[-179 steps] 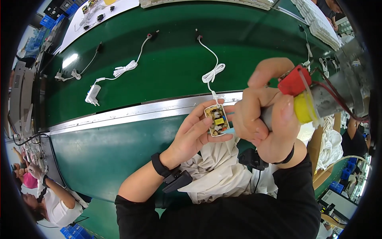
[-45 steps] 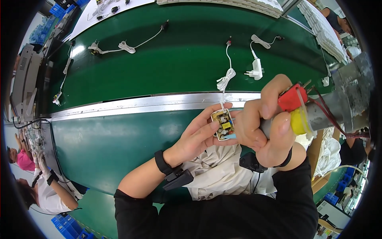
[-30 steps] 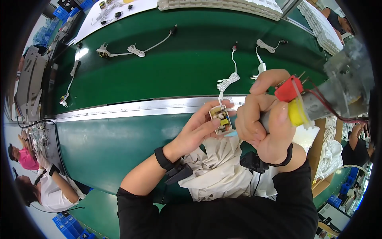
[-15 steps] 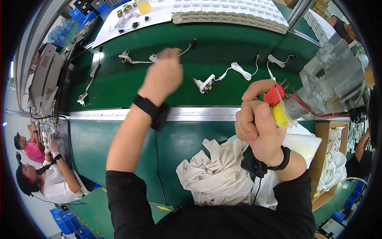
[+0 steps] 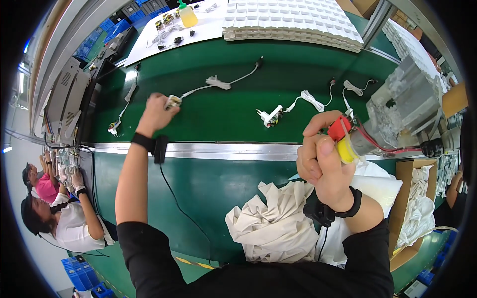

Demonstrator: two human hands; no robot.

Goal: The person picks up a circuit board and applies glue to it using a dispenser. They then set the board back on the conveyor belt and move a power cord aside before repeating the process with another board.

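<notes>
At the left of the far green surface, my left hand (image 5: 158, 115) closes its fingers round the plug end of a small adapter (image 5: 173, 102) with bare circuitry. A white cord (image 5: 218, 83) trails from that adapter to a dark connector. On the right, my right hand (image 5: 325, 161) is raised and pinches the red and yellow end (image 5: 340, 129) of a grey cylindrical fitting (image 5: 370, 131) with red wires. Between my hands lies another white plug adapter (image 5: 271, 116) with bare circuitry, touched by neither hand.
Another corded adapter (image 5: 114, 128) lies far left. White trays (image 5: 293, 25) are stacked at the back, near a yellow-liquid bottle (image 5: 189, 17). A metal rail (image 5: 223, 150) crosses the bench. Off-white cloth (image 5: 273, 218) and a cardboard box (image 5: 397, 238) are nearer me. Two people sit left.
My left hand has moved left from over the cord to the adapter and taken hold of it. The adapter has shifted nearer me. My right hand keeps its grip; the whole view has tilted slightly.
</notes>
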